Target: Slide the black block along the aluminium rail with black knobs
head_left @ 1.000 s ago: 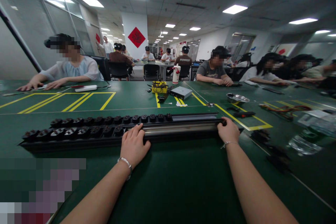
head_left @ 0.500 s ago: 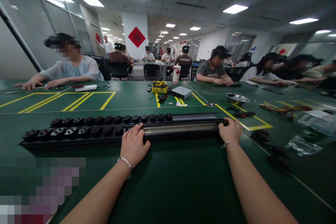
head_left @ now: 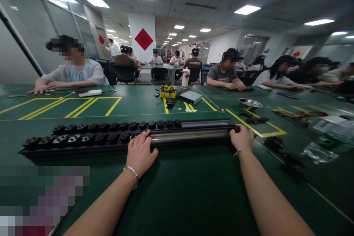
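Observation:
Two long black rails (head_left: 190,132) lie side by side across the green table (head_left: 177,191), each fitted with a row of several black socket modules (head_left: 91,138) on its left half. My left hand (head_left: 141,153) rests on the near rail at its middle, fingers curled over the last module. My right hand (head_left: 242,137) grips the right end of the near rail, fingers wrapped round it. Both wrists wear thin bracelets.
Behind the rails stand a yellow item (head_left: 168,90), a grey box (head_left: 190,97), a white bottle (head_left: 185,77) and a metal bowl (head_left: 250,103). Black parts and clear bags (head_left: 320,151) lie at right. Several people sit along the far edge; a person (head_left: 72,68) works at far left.
My hands stay on the near rail, almost unmoved. The person at far left has drawn a hand in towards the right.

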`<action>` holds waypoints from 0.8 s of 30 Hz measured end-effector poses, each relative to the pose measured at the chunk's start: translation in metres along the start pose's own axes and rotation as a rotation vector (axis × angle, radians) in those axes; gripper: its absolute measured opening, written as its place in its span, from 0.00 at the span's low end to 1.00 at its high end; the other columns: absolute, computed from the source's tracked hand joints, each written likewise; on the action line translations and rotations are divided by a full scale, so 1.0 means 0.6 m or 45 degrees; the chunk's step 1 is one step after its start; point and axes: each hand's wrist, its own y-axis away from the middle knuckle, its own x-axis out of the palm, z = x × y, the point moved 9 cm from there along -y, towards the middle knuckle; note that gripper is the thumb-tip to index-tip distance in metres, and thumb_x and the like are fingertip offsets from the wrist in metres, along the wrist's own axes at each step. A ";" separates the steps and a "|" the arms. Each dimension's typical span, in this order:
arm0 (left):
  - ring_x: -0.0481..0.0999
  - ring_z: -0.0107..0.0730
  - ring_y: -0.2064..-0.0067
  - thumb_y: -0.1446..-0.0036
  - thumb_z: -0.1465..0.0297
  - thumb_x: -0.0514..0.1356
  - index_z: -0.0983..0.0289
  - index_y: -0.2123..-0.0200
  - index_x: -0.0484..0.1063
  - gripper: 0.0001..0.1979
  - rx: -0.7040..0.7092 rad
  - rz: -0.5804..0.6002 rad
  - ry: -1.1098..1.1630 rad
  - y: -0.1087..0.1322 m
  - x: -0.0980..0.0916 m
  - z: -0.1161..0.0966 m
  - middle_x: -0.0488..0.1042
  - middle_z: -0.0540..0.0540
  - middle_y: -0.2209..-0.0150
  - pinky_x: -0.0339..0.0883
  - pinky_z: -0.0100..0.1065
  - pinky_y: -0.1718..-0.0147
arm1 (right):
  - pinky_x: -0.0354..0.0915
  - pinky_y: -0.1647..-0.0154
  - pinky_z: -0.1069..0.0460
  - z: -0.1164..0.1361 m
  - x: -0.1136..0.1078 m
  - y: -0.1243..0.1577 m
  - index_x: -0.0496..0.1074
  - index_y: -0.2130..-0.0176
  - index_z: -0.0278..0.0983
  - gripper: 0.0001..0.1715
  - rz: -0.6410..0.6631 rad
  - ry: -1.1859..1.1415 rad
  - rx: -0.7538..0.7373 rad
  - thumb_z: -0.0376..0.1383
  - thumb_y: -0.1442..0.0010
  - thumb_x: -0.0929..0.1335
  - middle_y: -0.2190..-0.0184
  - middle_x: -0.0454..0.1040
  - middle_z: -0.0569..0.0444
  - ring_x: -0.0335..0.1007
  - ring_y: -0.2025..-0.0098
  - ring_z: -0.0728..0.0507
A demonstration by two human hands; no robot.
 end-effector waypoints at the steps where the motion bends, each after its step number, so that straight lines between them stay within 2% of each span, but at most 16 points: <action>1: 0.61 0.41 0.43 0.50 0.66 0.53 0.59 0.65 0.70 0.10 -0.003 0.003 0.002 0.000 0.000 0.000 0.63 0.55 0.42 0.52 0.45 0.46 | 0.54 0.47 0.39 -0.003 0.001 -0.001 0.69 0.57 0.38 0.20 0.013 -0.015 0.031 0.37 0.51 0.62 0.59 0.68 0.46 0.55 0.49 0.36; 4: 0.61 0.41 0.43 0.50 0.66 0.53 0.59 0.65 0.70 0.10 -0.007 0.013 0.003 -0.001 0.001 0.001 0.63 0.55 0.42 0.52 0.45 0.46 | 0.55 0.48 0.41 -0.010 -0.001 -0.001 0.69 0.56 0.39 0.21 0.012 -0.047 0.109 0.37 0.52 0.63 0.59 0.67 0.47 0.57 0.50 0.37; 13: 0.62 0.41 0.43 0.50 0.66 0.53 0.59 0.65 0.70 0.10 -0.001 0.002 -0.006 0.000 0.000 0.000 0.64 0.55 0.43 0.53 0.45 0.46 | 0.57 0.50 0.45 -0.004 -0.003 -0.003 0.70 0.55 0.35 0.23 -0.019 -0.059 0.012 0.36 0.52 0.62 0.62 0.70 0.47 0.62 0.56 0.40; 19: 0.62 0.41 0.43 0.51 0.66 0.53 0.59 0.65 0.70 0.10 -0.011 0.011 0.000 -0.001 0.000 0.000 0.64 0.55 0.42 0.52 0.45 0.46 | 0.59 0.51 0.45 -0.009 -0.008 -0.004 0.71 0.57 0.35 0.22 -0.055 -0.070 0.027 0.36 0.52 0.63 0.65 0.71 0.48 0.63 0.58 0.40; 24: 0.62 0.40 0.43 0.50 0.66 0.53 0.59 0.65 0.69 0.09 0.008 -0.004 -0.033 0.000 0.000 -0.001 0.64 0.55 0.42 0.53 0.45 0.46 | 0.59 0.52 0.46 -0.010 -0.008 -0.004 0.71 0.55 0.35 0.23 -0.022 -0.038 0.055 0.37 0.52 0.63 0.63 0.72 0.46 0.63 0.58 0.39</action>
